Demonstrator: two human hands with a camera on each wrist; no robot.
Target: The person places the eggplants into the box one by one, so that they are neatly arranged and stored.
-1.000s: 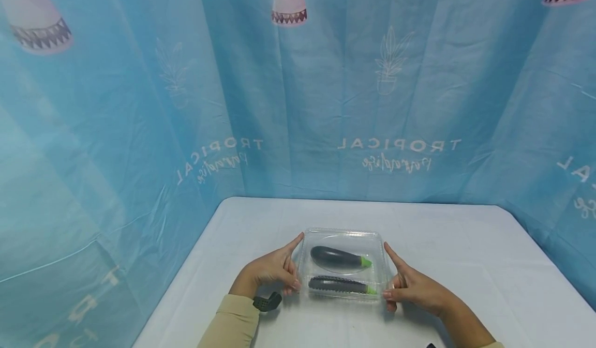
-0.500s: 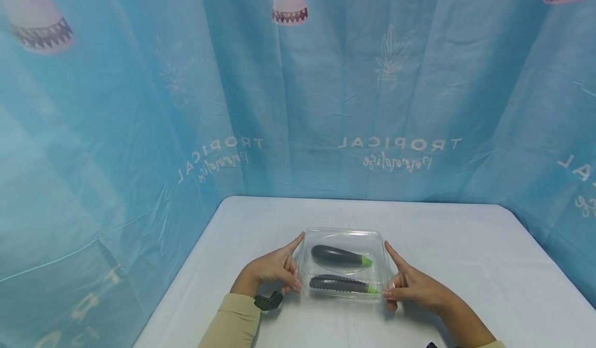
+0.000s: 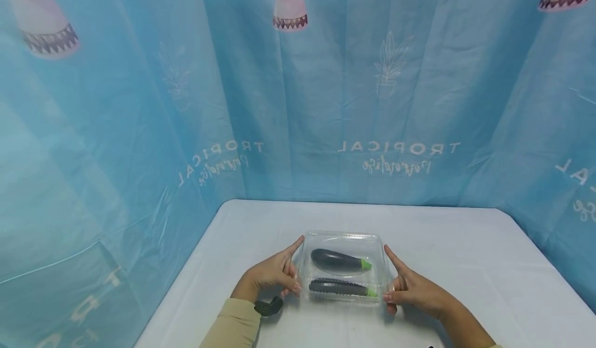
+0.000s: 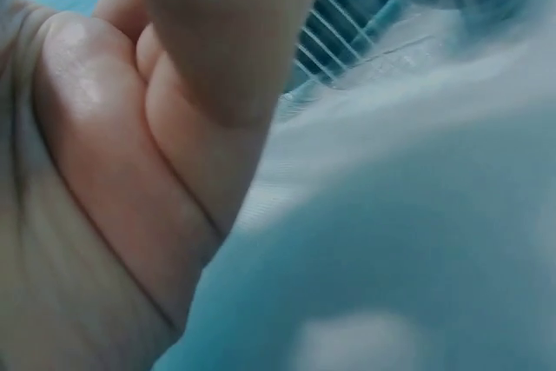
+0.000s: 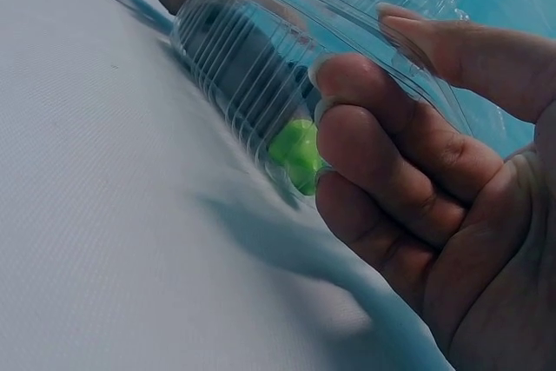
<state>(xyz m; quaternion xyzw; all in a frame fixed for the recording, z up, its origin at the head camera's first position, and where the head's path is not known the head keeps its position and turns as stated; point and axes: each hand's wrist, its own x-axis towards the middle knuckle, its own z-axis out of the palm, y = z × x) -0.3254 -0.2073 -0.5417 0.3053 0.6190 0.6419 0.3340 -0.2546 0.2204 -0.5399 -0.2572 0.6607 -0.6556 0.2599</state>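
A clear plastic clamshell box (image 3: 346, 237) lies on the white table with its ribbed sides showing in the right wrist view. Inside it, one dark eggplant (image 3: 336, 260) with a bright green end lies behind a second dark eggplant (image 3: 337, 286), partly covered by the ribbed front wall. My left hand (image 3: 270, 273) grips the box's left edge, thumb at the near corner and index finger stretched toward the far corner. On the opposite edge, my right hand (image 3: 416, 288) pinches the rim between thumb and curled fingers, index finger stretched along the side.
White cloth covers the table (image 3: 465, 250). Blue printed curtains (image 3: 326, 105) hang behind it and along both sides. A dark wrist strap (image 3: 268, 306) sits at the left sleeve (image 3: 233, 322).
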